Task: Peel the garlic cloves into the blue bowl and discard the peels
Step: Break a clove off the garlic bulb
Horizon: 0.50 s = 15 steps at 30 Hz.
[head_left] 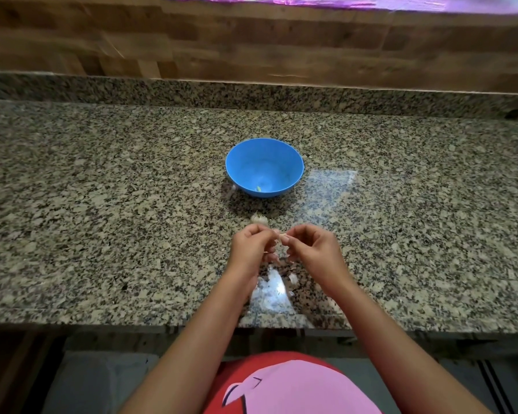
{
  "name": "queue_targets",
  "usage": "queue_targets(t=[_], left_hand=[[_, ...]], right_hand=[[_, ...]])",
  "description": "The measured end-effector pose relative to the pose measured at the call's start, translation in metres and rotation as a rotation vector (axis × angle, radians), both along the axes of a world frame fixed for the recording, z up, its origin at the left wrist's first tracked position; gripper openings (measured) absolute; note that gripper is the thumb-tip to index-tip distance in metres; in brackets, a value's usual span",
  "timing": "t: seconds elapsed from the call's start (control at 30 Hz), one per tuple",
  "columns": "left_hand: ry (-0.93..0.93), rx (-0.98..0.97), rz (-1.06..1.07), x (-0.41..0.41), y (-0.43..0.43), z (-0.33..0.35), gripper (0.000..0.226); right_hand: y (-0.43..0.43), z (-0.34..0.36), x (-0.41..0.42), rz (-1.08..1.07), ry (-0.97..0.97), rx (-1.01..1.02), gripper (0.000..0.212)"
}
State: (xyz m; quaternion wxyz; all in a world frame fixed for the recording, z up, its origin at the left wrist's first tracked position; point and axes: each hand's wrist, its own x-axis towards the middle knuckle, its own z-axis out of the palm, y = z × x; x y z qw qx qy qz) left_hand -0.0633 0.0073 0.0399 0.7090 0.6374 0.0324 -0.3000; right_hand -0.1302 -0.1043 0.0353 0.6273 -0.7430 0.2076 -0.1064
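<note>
Head view: a garlic clove [280, 235] is pinched between left hand [251, 246] and right hand [311, 249] fingertips, near the blue bowl [295, 162]; skin is best torn from one end.

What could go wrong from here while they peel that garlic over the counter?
The small pale garlic clove is pinched between the left hand and right hand, short of the round blue plastic bowl, so it could slip onto the speckled granite countertop. The thin whitish peels near the front edge blend into the granite and might be missed or fall off.
</note>
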Motion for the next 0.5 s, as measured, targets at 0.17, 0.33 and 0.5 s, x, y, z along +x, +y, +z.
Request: queue_targets(t=[0.17,0.33,0.5], left_hand=[[0.31,-0.102,0.038,0.004,0.0,0.006,0.015],[0.319,-0.209,0.057,0.004,-0.002,0.003,0.015],[0.308,-0.215,0.02,0.005,-0.001,0.001,0.016]], right_hand=[[0.002,-0.017,-0.001,-0.002,-0.209,-0.559,0.006],[0.003,-0.01,0.005,-0.124,-0.039,0.471,0.006],[-0.001,-0.005,0.007,-0.07,0.018,0.671,0.007]])
